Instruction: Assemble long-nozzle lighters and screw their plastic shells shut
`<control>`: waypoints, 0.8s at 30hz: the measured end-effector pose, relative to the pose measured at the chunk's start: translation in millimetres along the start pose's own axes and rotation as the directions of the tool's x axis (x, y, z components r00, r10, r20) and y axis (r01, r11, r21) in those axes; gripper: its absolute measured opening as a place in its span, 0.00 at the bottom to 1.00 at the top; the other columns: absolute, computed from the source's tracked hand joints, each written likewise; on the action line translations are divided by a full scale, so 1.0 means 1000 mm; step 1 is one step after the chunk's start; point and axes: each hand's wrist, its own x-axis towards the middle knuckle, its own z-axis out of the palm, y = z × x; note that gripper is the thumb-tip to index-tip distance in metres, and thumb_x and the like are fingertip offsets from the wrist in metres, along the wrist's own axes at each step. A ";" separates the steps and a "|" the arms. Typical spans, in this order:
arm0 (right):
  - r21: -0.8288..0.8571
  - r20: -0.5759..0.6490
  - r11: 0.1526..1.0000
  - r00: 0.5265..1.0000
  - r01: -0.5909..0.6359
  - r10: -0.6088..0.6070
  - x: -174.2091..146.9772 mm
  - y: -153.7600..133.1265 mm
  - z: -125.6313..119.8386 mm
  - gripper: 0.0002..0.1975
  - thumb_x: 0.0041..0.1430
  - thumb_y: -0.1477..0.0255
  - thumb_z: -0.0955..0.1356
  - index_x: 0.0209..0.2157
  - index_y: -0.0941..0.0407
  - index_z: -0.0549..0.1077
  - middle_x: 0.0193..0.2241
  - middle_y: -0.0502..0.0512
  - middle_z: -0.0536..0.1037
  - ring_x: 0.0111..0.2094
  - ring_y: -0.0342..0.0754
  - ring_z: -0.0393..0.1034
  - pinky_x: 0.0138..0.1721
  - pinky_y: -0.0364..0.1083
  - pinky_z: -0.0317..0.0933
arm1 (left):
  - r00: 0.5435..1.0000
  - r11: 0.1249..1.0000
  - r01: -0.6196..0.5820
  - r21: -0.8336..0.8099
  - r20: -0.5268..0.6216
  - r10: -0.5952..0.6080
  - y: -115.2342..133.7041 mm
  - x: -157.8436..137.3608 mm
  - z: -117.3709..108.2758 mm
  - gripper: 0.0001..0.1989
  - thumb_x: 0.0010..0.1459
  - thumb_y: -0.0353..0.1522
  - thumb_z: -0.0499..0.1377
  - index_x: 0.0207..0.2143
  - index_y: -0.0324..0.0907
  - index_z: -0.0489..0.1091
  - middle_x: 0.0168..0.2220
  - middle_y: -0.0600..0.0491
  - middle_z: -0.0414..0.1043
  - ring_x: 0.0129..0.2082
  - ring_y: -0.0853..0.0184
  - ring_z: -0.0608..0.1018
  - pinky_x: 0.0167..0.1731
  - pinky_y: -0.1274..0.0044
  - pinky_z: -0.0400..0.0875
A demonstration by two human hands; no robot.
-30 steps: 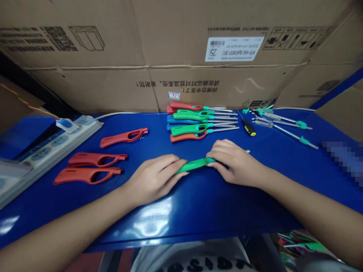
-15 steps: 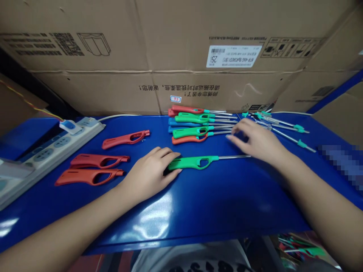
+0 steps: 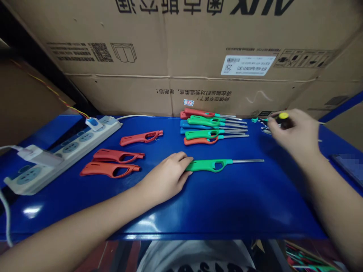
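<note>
Centrally, the left hand (image 3: 174, 175) grips a green plastic metal-rodded lighter (image 3: 203, 165); the right hand (image 3: 300, 132) holds a yellow-ended dark handle (image 3: 283, 116). Far multicoloured lighters (image 3: 202, 121) look assembled; three red plastic shells (image 3: 136, 139) at left lack rods.

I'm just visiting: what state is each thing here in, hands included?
Left hand: closed on the green plastic lighter's rear end.
Green plastic lighter: metal tube fitted, lying flat.
Right hand: closed around the dark, yellow-ended tool.
Dark, yellow-ended tool: grasped, mostly hidden.
Red, green, blue and orange lighters: grouped, tubes fitted.
Three red plastic handles: tubeless.
White plastic power strip: two plugs inserted.
Brown cardboard: print upside down.
</note>
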 end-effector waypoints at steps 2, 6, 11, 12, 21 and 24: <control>0.116 -0.146 0.993 0.989 0.018 -0.001 -0.003 -0.023 -0.004 0.09 0.59 0.66 0.67 0.33 0.56 0.77 0.28 0.58 0.77 0.30 0.49 0.71 0.34 0.49 0.62 | 1.000 1.000 0.000 0.007 0.022 0.000 0.004 -0.001 -0.003 0.15 0.67 0.31 0.56 0.54 0.38 0.70 0.47 0.45 0.73 0.46 0.58 0.78 0.49 0.67 0.75; 0.534 0.095 0.845 0.991 0.031 -0.097 -0.024 -0.084 0.000 0.12 0.63 0.63 0.69 0.43 0.55 0.77 0.32 0.55 0.79 0.33 0.48 0.75 0.32 0.47 0.66 | 0.997 0.985 0.068 0.160 0.019 -0.072 -0.004 0.002 -0.030 0.11 0.67 0.38 0.56 0.44 0.41 0.73 0.42 0.47 0.75 0.44 0.57 0.79 0.46 0.67 0.75; 0.706 0.392 0.708 0.842 -0.017 -0.370 -0.039 -0.146 0.021 0.12 0.65 0.66 0.68 0.48 0.52 0.75 0.41 0.55 0.80 0.40 0.49 0.76 0.40 0.49 0.69 | 0.947 0.785 0.289 0.548 -0.045 -0.318 -0.058 0.009 -0.079 0.17 0.60 0.38 0.60 0.48 0.37 0.70 0.46 0.40 0.74 0.47 0.47 0.77 0.43 0.64 0.72; 0.717 0.411 0.697 0.826 -0.030 -0.387 -0.040 -0.154 0.027 0.12 0.65 0.66 0.68 0.48 0.53 0.75 0.44 0.55 0.80 0.41 0.49 0.76 0.42 0.49 0.69 | 0.929 0.763 0.303 0.571 0.000 -0.369 -0.070 0.009 -0.085 0.20 0.59 0.38 0.61 0.50 0.36 0.69 0.48 0.38 0.74 0.48 0.46 0.77 0.43 0.64 0.71; 0.742 0.473 0.666 0.765 -0.078 -0.437 -0.034 -0.184 0.071 0.11 0.67 0.66 0.66 0.47 0.53 0.74 0.43 0.52 0.79 0.35 0.45 0.71 0.39 0.46 0.65 | 0.909 0.819 0.267 0.507 0.150 -0.389 -0.117 0.009 -0.095 0.15 0.61 0.31 0.56 0.50 0.39 0.72 0.50 0.43 0.74 0.46 0.57 0.78 0.44 0.73 0.70; 0.748 0.475 0.659 0.762 -0.085 -0.440 -0.034 -0.187 0.074 0.11 0.67 0.65 0.66 0.48 0.53 0.73 0.42 0.52 0.79 0.34 0.45 0.71 0.37 0.46 0.65 | 0.906 0.817 0.285 0.502 0.136 -0.400 -0.125 0.008 -0.097 0.15 0.60 0.30 0.57 0.50 0.40 0.73 0.49 0.43 0.74 0.46 0.57 0.79 0.45 0.73 0.70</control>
